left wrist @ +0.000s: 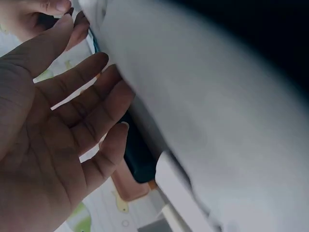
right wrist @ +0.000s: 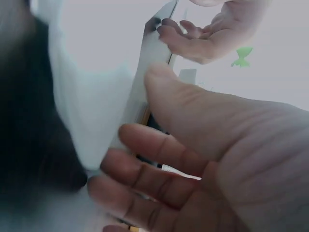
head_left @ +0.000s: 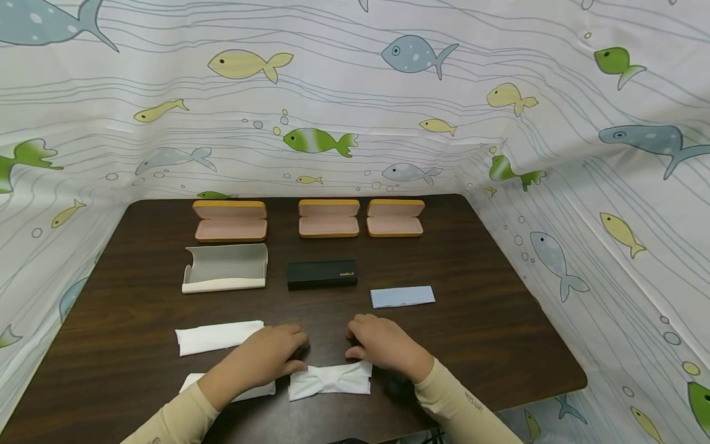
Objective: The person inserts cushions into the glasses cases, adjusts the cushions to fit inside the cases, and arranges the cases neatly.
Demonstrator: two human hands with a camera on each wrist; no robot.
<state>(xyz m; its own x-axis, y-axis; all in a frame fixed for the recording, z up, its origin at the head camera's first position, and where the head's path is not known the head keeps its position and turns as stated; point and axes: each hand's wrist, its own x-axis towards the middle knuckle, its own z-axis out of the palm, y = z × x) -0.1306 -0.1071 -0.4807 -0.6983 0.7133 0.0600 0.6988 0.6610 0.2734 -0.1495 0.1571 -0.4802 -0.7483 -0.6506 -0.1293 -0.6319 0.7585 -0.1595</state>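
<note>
A folded white cloth (head_left: 344,378), gathered in the middle like a bow, lies near the table's front edge between my hands. My left hand (head_left: 277,353) is at its upper left corner with loosely bent fingers; whether the thumb touches the cloth is hard to tell. Just above its right end is my right hand (head_left: 383,342), fingers relaxed. In the wrist views, my left hand (left wrist: 63,116) and my right hand (right wrist: 188,154) both show nothing gripped. A second folded white cloth (head_left: 219,338) lies to the left, and a third white cloth (head_left: 256,391) is partly hidden under my left forearm.
Three open yellow cases with pink linings stand along the back: left case (head_left: 230,229), middle case (head_left: 329,226), right case (head_left: 395,226). Nearer lie an open white case (head_left: 224,284), a closed black case (head_left: 322,273) and a folded light-blue cloth (head_left: 402,296). A fish-patterned curtain (head_left: 333,86) surrounds the table.
</note>
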